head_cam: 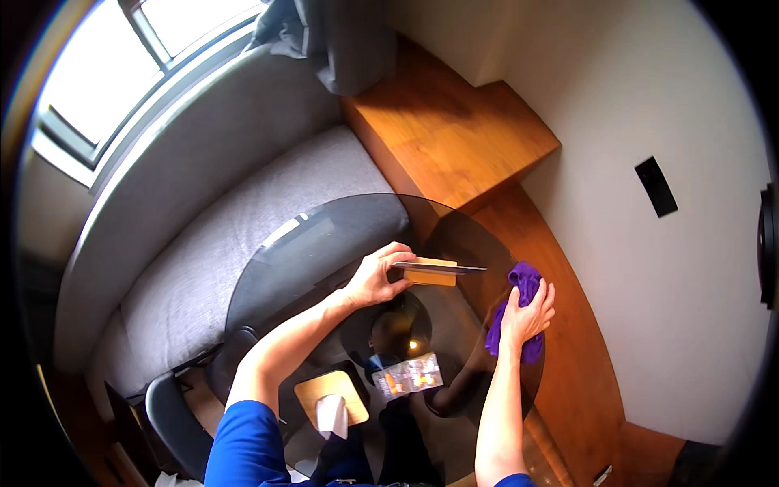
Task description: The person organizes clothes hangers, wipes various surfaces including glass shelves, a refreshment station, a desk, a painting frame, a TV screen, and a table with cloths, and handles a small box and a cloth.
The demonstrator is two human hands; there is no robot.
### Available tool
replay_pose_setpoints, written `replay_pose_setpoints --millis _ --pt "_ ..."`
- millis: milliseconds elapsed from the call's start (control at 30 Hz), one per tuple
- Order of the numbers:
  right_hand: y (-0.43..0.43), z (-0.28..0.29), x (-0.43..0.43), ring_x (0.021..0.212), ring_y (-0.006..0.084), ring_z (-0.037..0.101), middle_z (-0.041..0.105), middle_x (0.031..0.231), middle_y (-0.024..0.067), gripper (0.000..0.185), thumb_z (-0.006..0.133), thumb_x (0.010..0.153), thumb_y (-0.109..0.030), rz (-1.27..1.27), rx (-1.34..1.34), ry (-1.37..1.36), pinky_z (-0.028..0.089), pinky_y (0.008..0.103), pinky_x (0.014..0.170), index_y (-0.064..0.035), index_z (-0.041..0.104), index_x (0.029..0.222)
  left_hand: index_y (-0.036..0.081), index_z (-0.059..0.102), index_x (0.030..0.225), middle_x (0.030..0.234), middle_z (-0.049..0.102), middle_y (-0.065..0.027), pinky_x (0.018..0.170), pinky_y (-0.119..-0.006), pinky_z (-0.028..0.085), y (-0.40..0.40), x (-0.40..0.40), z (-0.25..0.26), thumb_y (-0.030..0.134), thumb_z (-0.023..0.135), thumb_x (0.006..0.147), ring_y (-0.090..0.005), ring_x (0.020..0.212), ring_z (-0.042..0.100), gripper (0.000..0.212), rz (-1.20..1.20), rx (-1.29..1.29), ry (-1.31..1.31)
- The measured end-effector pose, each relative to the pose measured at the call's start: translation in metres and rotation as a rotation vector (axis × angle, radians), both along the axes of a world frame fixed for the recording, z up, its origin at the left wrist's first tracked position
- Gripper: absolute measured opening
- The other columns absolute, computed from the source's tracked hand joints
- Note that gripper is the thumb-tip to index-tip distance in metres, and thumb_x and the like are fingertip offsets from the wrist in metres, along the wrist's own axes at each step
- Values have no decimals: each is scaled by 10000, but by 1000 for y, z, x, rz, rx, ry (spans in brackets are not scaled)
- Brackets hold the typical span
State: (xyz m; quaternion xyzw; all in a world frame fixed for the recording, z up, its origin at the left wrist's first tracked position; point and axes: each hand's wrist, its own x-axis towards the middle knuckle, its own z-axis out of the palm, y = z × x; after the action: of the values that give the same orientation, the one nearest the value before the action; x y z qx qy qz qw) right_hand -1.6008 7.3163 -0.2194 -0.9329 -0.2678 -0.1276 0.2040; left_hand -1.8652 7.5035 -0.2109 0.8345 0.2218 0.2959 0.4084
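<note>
My left hand (380, 277) grips the left end of a thin flat card or sign with a yellow-orange stand (431, 278), over the round dark glass table (280, 268). At the table's right edge my right hand (528, 313) is closed on a bunched purple cloth (528, 277). Nearer to me, clear plastic packets (409, 376) with small orange items inside lie on the glass. To their left sits a tissue box with a wooden top (310, 389), a white tissue (332, 416) sticking out of it.
A grey upholstered bench (201, 255) curves behind the table on the left, below a window. A wooden block-like ledge (450, 146) stands past the far edge. Black chairs (176, 426) are at the lower left. A pale wall (614, 274) rises on the right.
</note>
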Motion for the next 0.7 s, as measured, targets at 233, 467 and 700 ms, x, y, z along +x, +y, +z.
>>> replay_pose_setpoints --millis 233,467,700 --pt "131 -5 -59 1184 369 522 495 1486 81 637 729 822 -401 250 -7 -125 422 525 925 -129 565 1374 1 682 1052 1118 640 -100 852 -317 557 -2 -89 42 54 840 756 -191 962 675 339 254 -163 -200" --pt "236 8 -265 1143 355 489 460 1445 66 683 718 699 -259 735 41 -47 425 544 890 -146 558 1354 38 737 953 970 703 -98 829 -380 528 -41 -280 87 152 891 709 -252 929 675 310 923 -72 -69" --pt "185 17 -521 1119 335 511 557 1317 30 448 693 684 -132 1198 -56 353 412 517 883 -246 686 1117 -13 605 1133 1166 619 -74 976 -361 547 -107 -446 81 -120 764 805 -175 1107 624 380 1146 -117 -417"
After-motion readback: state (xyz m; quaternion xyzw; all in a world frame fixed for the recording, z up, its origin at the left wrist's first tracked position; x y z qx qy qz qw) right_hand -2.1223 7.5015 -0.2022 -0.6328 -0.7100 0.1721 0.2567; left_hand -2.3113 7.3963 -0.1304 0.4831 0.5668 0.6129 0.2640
